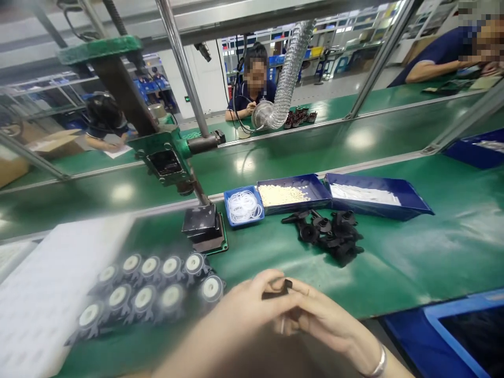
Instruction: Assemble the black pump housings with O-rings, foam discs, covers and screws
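My left hand (248,304) and my right hand (323,320) meet at the near edge of the green table (394,262). Both are closed around a small black plastic part (280,290) held between the fingertips; most of it is hidden. A silver bracelet sits on my right wrist. To the left lie two rows of black parts with white round caps (153,289). Beyond my hands is a loose pile of black plastic parts (331,233).
A green hand press (169,152) stands over a black fixture (202,226). Blue trays hold white rings (244,206), small cream pieces (291,193) and white parts (374,195). A white foam sheet (43,294) lies at left, a blue bin (452,331) at right. Other people sit across the conveyor.
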Demonstrator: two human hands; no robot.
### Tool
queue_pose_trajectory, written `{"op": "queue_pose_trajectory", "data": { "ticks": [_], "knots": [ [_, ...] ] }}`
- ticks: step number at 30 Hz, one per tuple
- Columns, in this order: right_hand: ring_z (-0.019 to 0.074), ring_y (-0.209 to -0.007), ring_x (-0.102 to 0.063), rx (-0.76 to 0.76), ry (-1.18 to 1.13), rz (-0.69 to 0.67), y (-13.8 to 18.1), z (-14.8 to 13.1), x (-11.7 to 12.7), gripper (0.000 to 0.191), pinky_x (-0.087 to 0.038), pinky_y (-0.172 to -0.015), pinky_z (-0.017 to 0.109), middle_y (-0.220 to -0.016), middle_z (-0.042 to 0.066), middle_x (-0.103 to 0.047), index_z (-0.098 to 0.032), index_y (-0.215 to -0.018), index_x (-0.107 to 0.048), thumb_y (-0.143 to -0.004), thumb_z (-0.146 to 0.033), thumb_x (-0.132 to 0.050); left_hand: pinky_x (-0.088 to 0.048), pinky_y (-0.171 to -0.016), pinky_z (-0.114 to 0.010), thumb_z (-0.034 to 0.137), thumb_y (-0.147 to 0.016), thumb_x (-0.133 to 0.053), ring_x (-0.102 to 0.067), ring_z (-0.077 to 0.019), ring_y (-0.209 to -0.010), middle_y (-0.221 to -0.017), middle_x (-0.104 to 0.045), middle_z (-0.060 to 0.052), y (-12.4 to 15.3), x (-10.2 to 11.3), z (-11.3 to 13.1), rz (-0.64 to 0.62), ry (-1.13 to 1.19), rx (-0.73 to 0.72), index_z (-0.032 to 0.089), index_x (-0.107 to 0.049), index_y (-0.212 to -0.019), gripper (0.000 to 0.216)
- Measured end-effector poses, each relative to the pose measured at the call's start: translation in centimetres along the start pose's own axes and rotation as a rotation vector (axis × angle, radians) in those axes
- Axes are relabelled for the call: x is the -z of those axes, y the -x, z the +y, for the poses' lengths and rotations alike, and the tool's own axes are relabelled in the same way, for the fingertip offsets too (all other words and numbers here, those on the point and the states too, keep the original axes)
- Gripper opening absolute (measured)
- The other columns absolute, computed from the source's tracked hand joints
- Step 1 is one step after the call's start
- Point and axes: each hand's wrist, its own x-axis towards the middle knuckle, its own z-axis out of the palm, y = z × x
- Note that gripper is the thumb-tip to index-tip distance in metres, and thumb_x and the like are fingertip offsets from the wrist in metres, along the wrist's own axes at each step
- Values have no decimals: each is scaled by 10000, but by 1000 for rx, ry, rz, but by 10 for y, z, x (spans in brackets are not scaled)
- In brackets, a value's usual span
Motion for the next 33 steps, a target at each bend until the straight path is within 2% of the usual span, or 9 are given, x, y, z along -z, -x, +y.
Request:
{"op": "queue_pose_trajectory", "data": {
  "ticks": [3, 5, 8, 12, 15, 19, 23, 28, 33],
  "knots": [
    [226, -923, -712, 31, -135, 85, -4, 7, 5, 314, -545, -764, 295, -1078, 176, -678, -152, -1204, -500, -988, -380, -518, -221, -1163, -623, 245, -762, -731, -411, -362, -1388, -1500, -443, -105, 18, 20, -16, 60, -244, -70, 361, -503, -1399, 686],
    [243, -1017, -698, 71, -259, 179, -5, 5, 12, 357, -562, -788, 284, -1266, 197, -605, -193, -1263, -449, -980, -394, -534, -40, -1124, -730, 197, -633, -824, -272, -424, -1446, -1519, -405, -149, 31, 36, -35, 117, -600, -114, 340, -416, -1456, 930],
    [237, -1040, -692, 127, -401, 261, -6, -1, 21, 373, -580, -750, 241, -1395, 197, -513, -212, -1261, -462, -953, -377, -591, -125, -1114, -729, 88, -682, -707, -358, -416, -1407, -1318, -604, -159, 44, 53, -66, 71, -936, -145, 282, -435, -1439, 827],
    [211, -937, -723, 163, -483, 325, -9, -3, 27, 299, -596, -660, 215, -1412, 160, -514, -181, -1153, -570, -924, -360, -638, -320, -1094, -654, 110, -774, -588, -510, -376, -1302, -1211, -659, -174, 45, 53, -86, -22, -1031, -230, 231, -479, -1408, 655],
    [185, -826, -737, 161, -502, 420, -13, -2, 26, 267, -597, -588, 207, -1302, 108, -613, -173, -1099, -618, -915, -364, -648, -378, -1077, -633, 104, -783, -578, -571, -370, -1226, -1229, -644, -180, 38, 41, -83, 0, -954, -289, 222, -513, -1383, 616],
    [171, -773, -737, 177, -495, 472, -17, -4, 21, 276, -597, -567, 200, -1141, 79, -690, -163, -1049, -637, -873, -366, -697, -472, -1064, -456, 99, -833, -573, -509, -305, -1292, -1311, -584, -137, 16, 19, -67, -35, -651, -308, 285, -485, -1408, 611],
    [189, -873, -732, 247, -393, 457, -19, -15, 15, 297, -623, -788, 263, -1249, 116, -642, -141, -1087, -649, -872, -340, -702, -404, -1134, -470, 227, -861, -624, -395, -295, -1390, -1412, -483, -128, -14, 0, -63, -61, -363, -234, 294, -405, -1453, 635],
    [246, -1095, -666, 295, -182, 401, -17, -32, 10, 304, -539, -1014, 327, -1349, 113, -572, -143, -1169, -669, -902, -289, -666, -318, -1189, -483, 334, -835, -667, -348, -280, -1425, -1519, -336, -136, -27, -16, -84, 20, -77, -137, 269, -247, -1502, 791],
    [179, -864, -710, 263, 29, 393, -27, -45, 2, 245, -607, -700, 245, -1194, 78, -645, -201, -1067, -717, -870, -346, -695, -370, -1149, -487, 330, -736, -742, -464, -282, -1341, -1432, -462, -152, -22, -26, -90, 0, 85, 13, 198, -182, -1513, 967]
  ]
}}
